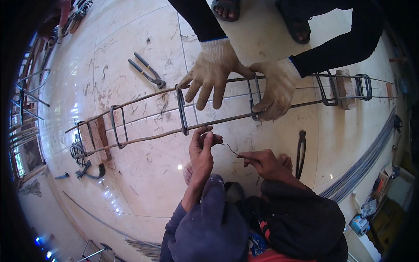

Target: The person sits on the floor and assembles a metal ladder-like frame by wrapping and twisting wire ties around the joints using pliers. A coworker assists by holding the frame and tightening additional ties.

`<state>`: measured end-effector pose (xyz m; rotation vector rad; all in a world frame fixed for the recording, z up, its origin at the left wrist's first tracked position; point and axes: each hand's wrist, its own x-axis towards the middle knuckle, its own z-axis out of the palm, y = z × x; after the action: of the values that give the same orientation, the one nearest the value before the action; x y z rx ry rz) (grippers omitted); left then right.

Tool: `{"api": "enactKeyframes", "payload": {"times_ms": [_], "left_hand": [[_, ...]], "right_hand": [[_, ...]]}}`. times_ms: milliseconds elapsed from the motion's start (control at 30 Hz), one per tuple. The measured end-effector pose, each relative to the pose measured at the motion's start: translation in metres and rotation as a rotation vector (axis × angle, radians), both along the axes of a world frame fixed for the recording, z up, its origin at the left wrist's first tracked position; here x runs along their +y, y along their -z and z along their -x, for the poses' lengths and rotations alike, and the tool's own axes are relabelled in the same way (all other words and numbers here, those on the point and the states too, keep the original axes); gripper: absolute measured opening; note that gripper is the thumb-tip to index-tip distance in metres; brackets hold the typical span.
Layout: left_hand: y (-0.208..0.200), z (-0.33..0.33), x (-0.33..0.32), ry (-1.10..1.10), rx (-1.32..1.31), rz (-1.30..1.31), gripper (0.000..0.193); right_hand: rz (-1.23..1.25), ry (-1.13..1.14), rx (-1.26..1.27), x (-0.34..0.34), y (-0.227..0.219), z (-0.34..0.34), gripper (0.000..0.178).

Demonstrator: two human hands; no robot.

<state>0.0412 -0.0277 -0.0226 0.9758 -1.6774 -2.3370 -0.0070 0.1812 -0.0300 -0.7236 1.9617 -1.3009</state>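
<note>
A thin tie wire [229, 147] runs, bent, between my two hands. My left hand [201, 148] pinches one end of it just below the near bar of a long rebar frame [157, 136]. The other end is between the thumb and forefinger of my right hand [263, 163]. Square steel stirrups [181, 109] stand around the frame's long bars, one of them just above my left hand. Across from me, a co-worker's two gloved hands [211, 72] rest at the frame, one by that stirrup, the other gripping around a stirrup farther right.
Bricks [99, 135] prop the frame near both ends. Yellow-and-black-handled pincers [148, 72] lie beyond it, and dark pincers [301, 153] lie near my right hand. A bundle of steel rods [362, 159] lies at right. Wire scraps litter the tiled floor.
</note>
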Motion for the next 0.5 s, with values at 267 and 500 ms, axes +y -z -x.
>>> {"api": "enactKeyframes", "payload": {"times_ms": [267, 500], "left_hand": [[-0.001, 0.008, 0.005, 0.132, -0.019, 0.019, 0.023], [0.016, 0.03, 0.023, 0.324, 0.013, 0.089, 0.026]], "right_hand": [[-0.142, -0.13, -0.306, 0.011, -0.009, -0.001, 0.028], [-0.368, -0.182, -0.304, 0.025, -0.046, 0.014, 0.028]]}}
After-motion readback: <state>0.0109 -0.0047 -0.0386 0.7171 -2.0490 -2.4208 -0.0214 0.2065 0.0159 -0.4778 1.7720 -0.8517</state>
